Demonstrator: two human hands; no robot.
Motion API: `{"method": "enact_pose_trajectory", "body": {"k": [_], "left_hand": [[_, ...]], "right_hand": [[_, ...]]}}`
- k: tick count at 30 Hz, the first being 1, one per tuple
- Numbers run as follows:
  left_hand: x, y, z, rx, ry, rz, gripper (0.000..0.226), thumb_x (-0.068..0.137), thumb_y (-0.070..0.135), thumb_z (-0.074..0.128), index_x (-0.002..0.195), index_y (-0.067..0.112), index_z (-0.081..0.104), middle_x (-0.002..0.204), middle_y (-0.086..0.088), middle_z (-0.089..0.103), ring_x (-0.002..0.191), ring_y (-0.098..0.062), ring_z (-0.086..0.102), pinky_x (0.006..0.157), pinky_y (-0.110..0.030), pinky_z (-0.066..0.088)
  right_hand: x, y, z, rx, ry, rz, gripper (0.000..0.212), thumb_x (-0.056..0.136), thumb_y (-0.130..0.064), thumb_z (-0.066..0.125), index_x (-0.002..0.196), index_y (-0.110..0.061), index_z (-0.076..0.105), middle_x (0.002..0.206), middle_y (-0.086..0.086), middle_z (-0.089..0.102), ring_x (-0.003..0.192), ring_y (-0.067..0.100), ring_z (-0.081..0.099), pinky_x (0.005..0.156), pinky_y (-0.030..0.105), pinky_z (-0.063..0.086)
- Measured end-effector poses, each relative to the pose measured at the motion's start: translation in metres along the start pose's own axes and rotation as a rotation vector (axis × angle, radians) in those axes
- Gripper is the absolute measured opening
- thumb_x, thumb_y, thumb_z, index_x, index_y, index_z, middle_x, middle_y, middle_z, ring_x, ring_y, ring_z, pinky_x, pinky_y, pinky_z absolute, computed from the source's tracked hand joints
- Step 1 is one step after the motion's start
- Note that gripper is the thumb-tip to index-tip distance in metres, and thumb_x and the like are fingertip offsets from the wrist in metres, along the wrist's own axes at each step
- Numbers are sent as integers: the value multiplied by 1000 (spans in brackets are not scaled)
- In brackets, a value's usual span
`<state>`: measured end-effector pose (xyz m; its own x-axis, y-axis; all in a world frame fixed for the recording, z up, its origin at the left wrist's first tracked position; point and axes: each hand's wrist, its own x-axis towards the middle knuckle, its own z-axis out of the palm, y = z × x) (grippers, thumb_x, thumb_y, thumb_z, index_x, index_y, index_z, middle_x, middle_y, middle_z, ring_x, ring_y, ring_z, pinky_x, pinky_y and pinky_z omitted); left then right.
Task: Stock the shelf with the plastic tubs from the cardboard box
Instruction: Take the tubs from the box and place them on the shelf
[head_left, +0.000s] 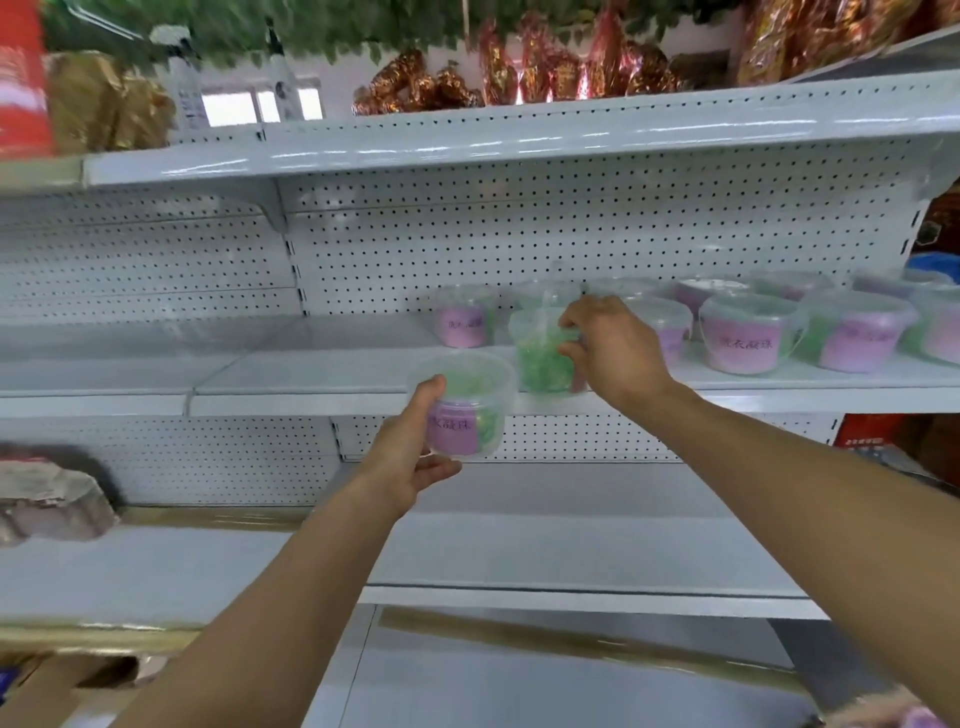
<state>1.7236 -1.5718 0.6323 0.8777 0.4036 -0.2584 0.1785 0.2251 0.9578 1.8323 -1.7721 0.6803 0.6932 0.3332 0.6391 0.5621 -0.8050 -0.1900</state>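
Shiny gold and red foil packs (519, 78) sit in a row on the top board. Green leaves (322, 31) hang above the foil packs. Left of the foil packs stand two pale bottles (187, 83), some crinkly gold bags (104, 104), and a red thing (21, 78) at the far left.

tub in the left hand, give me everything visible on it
The tub in the left hand is a clear plastic tub, round, tapering toward the base, with a translucent lid on. A purple label with dark characters wraps its front; green contents show beside it. It is held roughly upright in the air in front of the middle shelf, below its edge. The left hand grips its left side, thumb high on the wall.
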Motion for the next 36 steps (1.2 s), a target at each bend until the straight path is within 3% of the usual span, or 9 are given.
{"method": "enact_pose_trajectory", "body": {"k": [7,20,25,29,32,34,36], "left_hand": [[24,10,7,-8,-9,7,47,79,59,64,100,17,61,117,-16,56,88,-28,62,81,-40,59],[53,36,12,8,-19,41,43,81,56,64,101,19,58,115,-17,54,97,-32,63,81,-41,58],[84,56,24,86,39,20,64,79,60,65,120,15,45,120,-20,51,95,-33,65,83,-40,58],[106,65,26,350,66,27,89,80,74,48,142,13,30,110,-19,58,86,-31,69,73,-36,59],[118,63,13,790,200,213,97,76,85,30,144,16,24,130,-18,48,111,-36,57,93,-42,48],[121,54,3,881,235,546,78,84,75,35,143,24,29,141,-8,35,128,-29,41,101,-39,36],[123,47,-7,894,102,871,61,89,64,43,140,30,39,143,3,35,132,-17,32,105,-31,30]], "right_hand": [[22,10,30,-169,-67,-3,25,91,-23,59,114,-16,60,114,2,59,119,22,45,71,35,50],[39,27,50,-292,-69,-76,25,95,-26,49,114,-15,59,113,0,58,115,20,46,58,30,33],[38,26,47,-303,-41,-109,27,98,-25,42,109,-12,64,106,5,62,106,27,53,74,36,41],[38,25,48,-272,-32,-88,25,98,-23,43,108,-13,64,105,4,62,108,26,52,76,34,41],[38,23,50,-242,-22,-67,22,96,-20,47,104,-12,66,100,5,63,104,28,54,76,35,42],[38,23,51,-239,-16,-44,21,94,-20,49,103,-13,67,98,5,64,102,29,55,83,37,42],[37,23,53,-240,-11,-18,21,94,-22,49,105,-16,67,99,5,65,101,29,55,89,38,41]]}}
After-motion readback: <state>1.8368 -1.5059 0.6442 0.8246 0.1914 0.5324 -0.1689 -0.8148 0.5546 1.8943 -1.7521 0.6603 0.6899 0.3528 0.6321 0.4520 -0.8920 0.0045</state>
